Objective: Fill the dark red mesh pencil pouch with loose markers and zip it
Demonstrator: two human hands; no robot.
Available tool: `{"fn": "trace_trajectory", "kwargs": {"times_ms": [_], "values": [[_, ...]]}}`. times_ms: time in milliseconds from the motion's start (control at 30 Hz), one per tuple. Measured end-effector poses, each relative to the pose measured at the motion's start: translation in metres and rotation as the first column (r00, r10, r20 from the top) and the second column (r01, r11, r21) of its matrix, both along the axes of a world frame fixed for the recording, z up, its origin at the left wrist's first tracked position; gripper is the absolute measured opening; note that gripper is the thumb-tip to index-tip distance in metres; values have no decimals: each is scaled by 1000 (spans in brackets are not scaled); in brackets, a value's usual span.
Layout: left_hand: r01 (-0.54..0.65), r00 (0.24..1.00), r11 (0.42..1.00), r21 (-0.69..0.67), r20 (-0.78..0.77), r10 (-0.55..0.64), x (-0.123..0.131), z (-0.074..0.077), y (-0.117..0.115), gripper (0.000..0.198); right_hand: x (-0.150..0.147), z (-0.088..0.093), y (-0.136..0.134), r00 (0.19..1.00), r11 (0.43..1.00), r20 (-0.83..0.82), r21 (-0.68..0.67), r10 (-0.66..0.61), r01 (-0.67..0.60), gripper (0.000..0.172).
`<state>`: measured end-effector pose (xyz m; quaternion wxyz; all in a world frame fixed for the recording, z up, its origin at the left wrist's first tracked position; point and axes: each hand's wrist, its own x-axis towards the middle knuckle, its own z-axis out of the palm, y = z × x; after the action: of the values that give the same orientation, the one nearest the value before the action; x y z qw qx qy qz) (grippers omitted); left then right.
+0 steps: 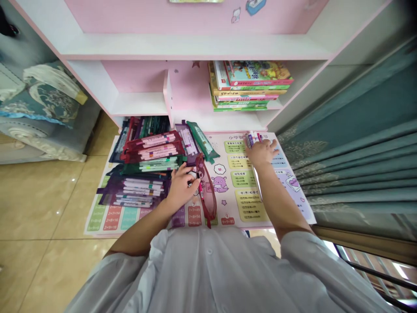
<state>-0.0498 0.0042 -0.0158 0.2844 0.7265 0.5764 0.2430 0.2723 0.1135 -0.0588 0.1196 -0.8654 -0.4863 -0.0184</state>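
Dark red mesh at mid-mat: slim pencil pouch (211, 198), laid lengthwise on printed desk mat (233, 174), lower tip at the front edge. Pink-and-black pen (201, 190) along its left half; inside or on top, cannot tell. Left hand (183, 184) at the pouch's left side: fingers bent, thumb and forefinger near the pen; pinching or merely touching, cannot tell. Right hand (262, 153) stretched to the far right of the mat, near the back edge: fingers fanned over a small cluster of markers (251, 138); gripped or not, cannot tell. Room for moving: open strip of printed mat between pouch and right forearm (283, 195). Tighter at left: filled mesh pouches (159, 148) heaped close beside the left hand; purple pouch (135, 191) foremost, tab near the mat's left edge. Green pouch (203, 141) slanting behind the red one. Back limit: pink-and-white shelf unit (195, 47) with stacked books (250, 87). Right limit: teal curtain (358, 143), just beside the mat's edge.
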Motion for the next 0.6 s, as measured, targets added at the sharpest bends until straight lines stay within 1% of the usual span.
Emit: {"fn": "trace_trajectory", "kwargs": {"times_ms": [100, 167, 333, 533, 600], "values": [[0, 1000, 1000, -4, -2, 0, 0, 1, 0, 27, 2, -4, 2, 1000, 1000, -19, 9, 13, -12, 71], [2, 1000, 1000, -3, -5, -2, 0, 1, 0, 26, 3, -3, 3, 999, 999, -42, -14, 33, -34, 73], [2, 1000, 1000, 8, -9, -2, 0, 0, 0, 27, 5, 6, 7, 994, 992, -102, -116, 26, -38, 76], [-2, 1000, 1000, 9, -11, 2, -1, -1, 1, 27, 4, 13, 11, 994, 978, -113, -208, 5, -28, 78], [-5, 1000, 1000, 4, -10, 5, -1, 0, 1, 27, 2, 16, 10, 994, 975, -113, -219, 1, -26, 77]]}}
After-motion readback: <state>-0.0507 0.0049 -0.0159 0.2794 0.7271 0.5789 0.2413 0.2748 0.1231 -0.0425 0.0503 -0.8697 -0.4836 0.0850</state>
